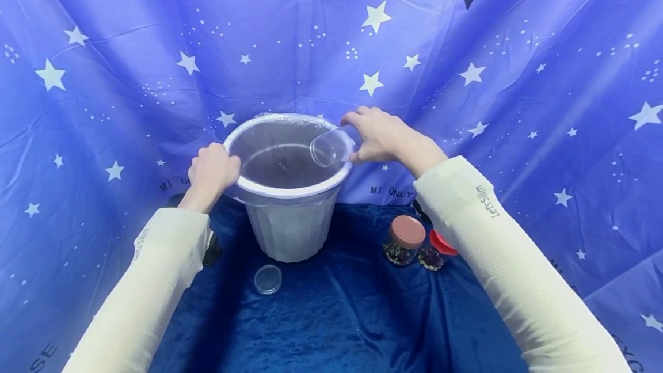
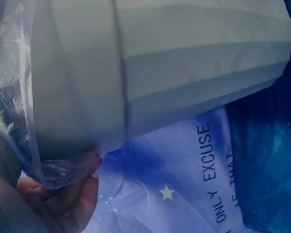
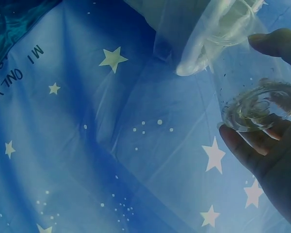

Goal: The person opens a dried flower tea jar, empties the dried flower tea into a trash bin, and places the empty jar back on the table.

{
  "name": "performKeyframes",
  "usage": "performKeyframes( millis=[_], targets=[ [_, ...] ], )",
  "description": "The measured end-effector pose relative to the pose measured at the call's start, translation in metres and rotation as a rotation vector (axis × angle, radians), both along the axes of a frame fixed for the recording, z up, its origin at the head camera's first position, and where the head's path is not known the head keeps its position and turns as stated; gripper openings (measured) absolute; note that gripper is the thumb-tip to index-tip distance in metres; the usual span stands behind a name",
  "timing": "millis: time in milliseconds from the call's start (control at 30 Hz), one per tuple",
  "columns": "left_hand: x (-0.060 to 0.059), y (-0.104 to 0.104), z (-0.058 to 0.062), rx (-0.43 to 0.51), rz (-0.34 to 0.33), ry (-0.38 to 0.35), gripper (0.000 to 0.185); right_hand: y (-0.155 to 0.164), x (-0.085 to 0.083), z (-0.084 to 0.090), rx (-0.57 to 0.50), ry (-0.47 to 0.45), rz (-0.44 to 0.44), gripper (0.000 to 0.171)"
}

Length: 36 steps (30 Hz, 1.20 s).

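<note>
A pale grey trash bin (image 1: 292, 226) with a clear plastic liner (image 2: 12, 53) over its rim stands on the cloth. My left hand (image 1: 213, 171) grips the left side of that rim, fingers curled under the liner's edge. In my right hand (image 1: 380, 134) is a clear jar (image 1: 327, 149), tilted with its mouth over the bin's opening. The right wrist view shows the fingers around the jar's base (image 3: 262, 109), where a few small specks cling inside. A clear round lid (image 1: 267, 279) lies in front of the bin.
Right of the bin stand a jar with a pink lid (image 1: 407, 231) and one with a red lid (image 1: 444, 243), both holding dark and pale bits. A dark blue cloth (image 1: 311, 327) covers the surface. Behind hangs a blue curtain (image 1: 300, 33) with stars.
</note>
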<state>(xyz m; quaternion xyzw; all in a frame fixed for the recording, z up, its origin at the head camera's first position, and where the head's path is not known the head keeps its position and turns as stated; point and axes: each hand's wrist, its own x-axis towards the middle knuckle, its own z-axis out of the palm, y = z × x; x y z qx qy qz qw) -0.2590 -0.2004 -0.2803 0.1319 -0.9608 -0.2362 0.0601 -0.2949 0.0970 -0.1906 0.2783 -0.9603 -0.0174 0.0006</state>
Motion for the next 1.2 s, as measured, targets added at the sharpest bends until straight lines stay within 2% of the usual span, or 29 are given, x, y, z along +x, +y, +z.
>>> performKeyframes(
  millis=[300,600,967,1200],
  targets=[
    [0.0,-0.001,0.0,-0.006,0.001,0.001,0.043,0.0,-0.003,-0.005,0.006,0.006,0.004,0.073],
    [0.0,-0.001,0.0,-0.013,0.003,0.004,0.045,0.008,-0.005,-0.011,0.039,0.011,-0.031,0.078],
    [0.001,-0.002,-0.001,-0.015,0.009,0.004,0.044,0.016,-0.008,-0.02,0.068,0.072,-0.004,0.086],
    [0.001,0.0,0.0,-0.016,0.005,0.007,0.045,0.022,-0.008,-0.023,-0.004,0.001,-0.046,0.091]
  ],
)
